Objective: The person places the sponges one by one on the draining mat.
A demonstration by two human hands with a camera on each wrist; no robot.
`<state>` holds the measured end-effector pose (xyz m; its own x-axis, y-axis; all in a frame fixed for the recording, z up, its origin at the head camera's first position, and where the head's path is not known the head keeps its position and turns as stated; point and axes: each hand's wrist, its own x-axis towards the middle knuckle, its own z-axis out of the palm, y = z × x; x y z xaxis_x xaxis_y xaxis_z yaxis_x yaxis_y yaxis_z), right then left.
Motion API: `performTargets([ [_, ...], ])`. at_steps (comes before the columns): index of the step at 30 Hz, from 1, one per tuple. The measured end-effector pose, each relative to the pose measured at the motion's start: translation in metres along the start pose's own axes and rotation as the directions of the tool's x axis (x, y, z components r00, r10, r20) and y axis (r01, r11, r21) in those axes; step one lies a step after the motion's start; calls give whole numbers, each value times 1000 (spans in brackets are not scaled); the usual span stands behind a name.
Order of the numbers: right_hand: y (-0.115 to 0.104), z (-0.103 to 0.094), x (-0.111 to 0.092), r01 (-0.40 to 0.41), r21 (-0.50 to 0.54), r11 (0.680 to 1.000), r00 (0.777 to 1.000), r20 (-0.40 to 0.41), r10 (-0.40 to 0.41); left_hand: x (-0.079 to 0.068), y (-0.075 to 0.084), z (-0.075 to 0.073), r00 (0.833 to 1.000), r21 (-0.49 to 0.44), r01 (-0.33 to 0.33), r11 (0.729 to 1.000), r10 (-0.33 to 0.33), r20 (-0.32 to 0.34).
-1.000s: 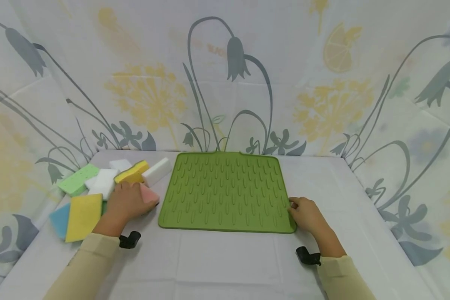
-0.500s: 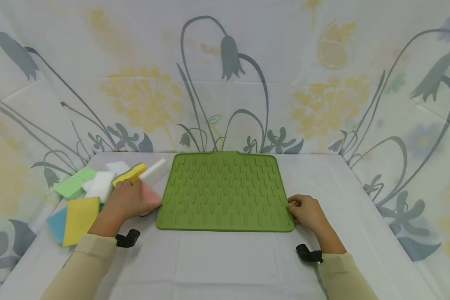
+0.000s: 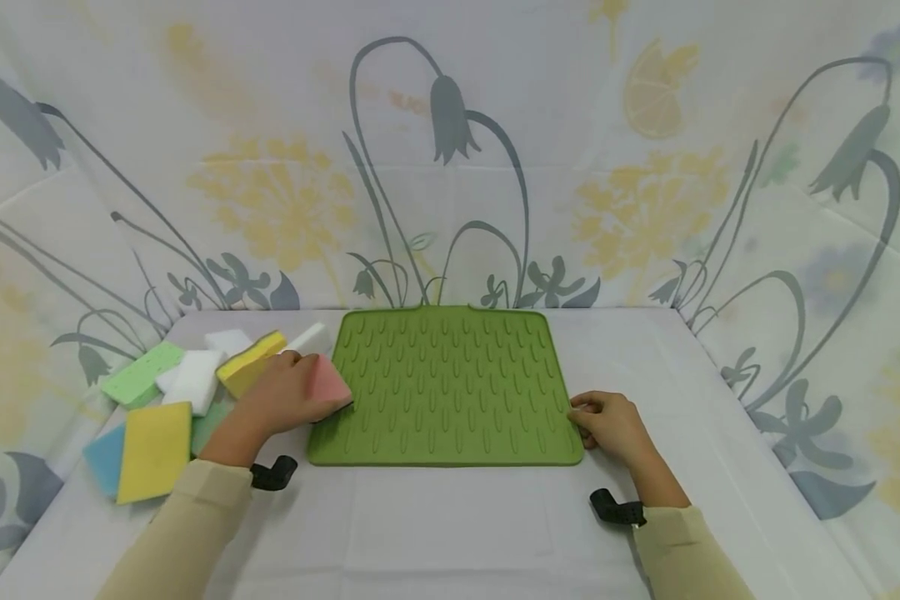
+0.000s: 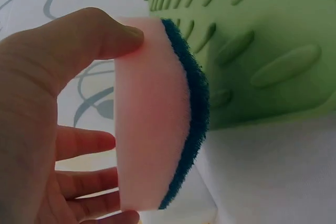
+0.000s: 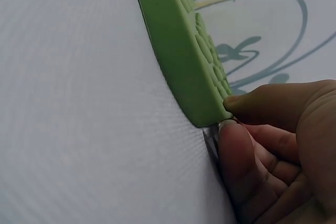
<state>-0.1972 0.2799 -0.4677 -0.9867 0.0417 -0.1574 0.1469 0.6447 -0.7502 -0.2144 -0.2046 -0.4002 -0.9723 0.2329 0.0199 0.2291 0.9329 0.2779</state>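
Note:
Between thumb and fingers my left hand (image 3: 283, 393) grips a pink sponge (image 3: 327, 382). In the left wrist view the sponge (image 4: 149, 114) is bowed, with a dark blue scouring layer (image 4: 194, 103) on the side facing the mat. It overlaps the left edge of a green ridged mat (image 3: 442, 392) in the head view. At the mat's right edge, my right hand (image 3: 607, 425) pinches the rim. Close up in the right wrist view, thumb and index finger hold the green rim (image 5: 184, 61), the thumb on top.
Left of the mat lies a loose pile of sponges: a yellow sponge (image 3: 249, 367), a light green sponge (image 3: 144, 373), a white block (image 3: 197, 377), a flat yellow sponge (image 3: 154, 450) and a blue one (image 3: 107, 458). A patterned cloth wall (image 3: 450, 208) rises behind the white-covered table (image 3: 450, 533).
My left hand has lifted the pink sponge and carried it right, from the pile to the mat's left edge. My right hand keeps its pinch on the mat.

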Motion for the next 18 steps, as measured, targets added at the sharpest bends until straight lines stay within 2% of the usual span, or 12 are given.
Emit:
performTargets([
  [8, -1, 0, 1, 2, 31, 1000, 1000, -6, -2, 15, 14, 7, 997, -77, -81, 994, 81, -5],
  [18, 3, 3, 0, -22, 38, 999, 1000, -19, 22, 39, 35, 18, 979, -56, -202, 978, 201, -15],
])
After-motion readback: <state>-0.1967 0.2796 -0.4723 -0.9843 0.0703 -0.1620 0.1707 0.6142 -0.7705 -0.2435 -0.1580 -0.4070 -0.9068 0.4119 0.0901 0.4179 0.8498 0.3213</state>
